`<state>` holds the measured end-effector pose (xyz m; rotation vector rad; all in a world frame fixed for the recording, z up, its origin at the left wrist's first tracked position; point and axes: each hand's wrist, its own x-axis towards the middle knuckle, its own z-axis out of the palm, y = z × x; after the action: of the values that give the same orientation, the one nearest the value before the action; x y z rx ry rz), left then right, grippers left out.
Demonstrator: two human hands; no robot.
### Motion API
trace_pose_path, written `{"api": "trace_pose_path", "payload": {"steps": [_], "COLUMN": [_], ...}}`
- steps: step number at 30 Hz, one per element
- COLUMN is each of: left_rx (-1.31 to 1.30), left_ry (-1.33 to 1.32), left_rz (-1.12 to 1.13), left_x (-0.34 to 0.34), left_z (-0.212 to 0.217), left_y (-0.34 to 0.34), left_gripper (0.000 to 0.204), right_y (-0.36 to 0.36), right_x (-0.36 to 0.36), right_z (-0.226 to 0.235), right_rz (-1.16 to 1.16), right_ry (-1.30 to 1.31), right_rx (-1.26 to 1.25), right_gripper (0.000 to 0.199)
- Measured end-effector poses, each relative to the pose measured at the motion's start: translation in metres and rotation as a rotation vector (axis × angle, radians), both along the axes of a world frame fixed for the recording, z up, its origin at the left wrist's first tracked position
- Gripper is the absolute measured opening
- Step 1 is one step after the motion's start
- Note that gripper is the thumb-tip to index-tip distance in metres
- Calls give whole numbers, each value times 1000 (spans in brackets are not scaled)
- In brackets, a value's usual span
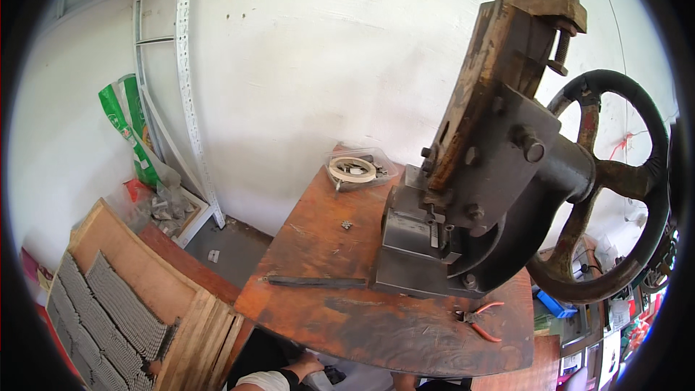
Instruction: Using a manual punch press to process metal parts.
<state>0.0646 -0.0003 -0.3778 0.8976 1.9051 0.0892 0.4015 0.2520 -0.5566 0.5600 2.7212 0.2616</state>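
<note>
Below the rusty tabletop (340, 318) carrying a hand press (492, 195) and red-handled pliers (479, 318), left hand (308, 366) near the edge, grip impossible to tell.

Bare bench (311, 246) left of bulky press (492, 195) — flat bar (315, 282), pliers (479, 318) near front edge.

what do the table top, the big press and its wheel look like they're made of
Table top: probably steel sheet, orange-brown with rust and dark stains. Press: heavy dark iron or steel, bolted together, its upright plate rusty. Wheel: rusty metal spokes, with the rim apparently wrapped in something black, maybe rubber or tape.
</note>
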Motion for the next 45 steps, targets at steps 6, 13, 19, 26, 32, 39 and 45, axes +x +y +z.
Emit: {"api": "trace_pose_path", "payload": {"steps": [6,13,19,26,32,39,45], "left_rx": [360,999,799,103,1175,884,733], "left_ry": [295,574,726,139,-93,966,1115], "left_rz": [199,142,158,-333,-94,347,230], "left_x": [16,16,4,23,-26,-179,-209], "left_z": [65,141,131,297,463,447,420], "left_y": [-26,-40,-77,-64,-16,133,201], "left_gripper": [26,28,27,38,25,29,23], "right_y": [-8,-112,-108,-130,-111,-132,-138], "right_x": [-23,-79,-40,-63,-52,-68,-56], "right_z": [57,360,324,321,333,445,459], "right_rz": [-494,-577,-643,-264,-117,54,-51], "right_ry": [53,-67,32,-68,274,602,585], "right_rx": [-316,-396,-281,-239,-521,-676,-695], "right_gripper": [56,49,58,38,48,38,38]}}
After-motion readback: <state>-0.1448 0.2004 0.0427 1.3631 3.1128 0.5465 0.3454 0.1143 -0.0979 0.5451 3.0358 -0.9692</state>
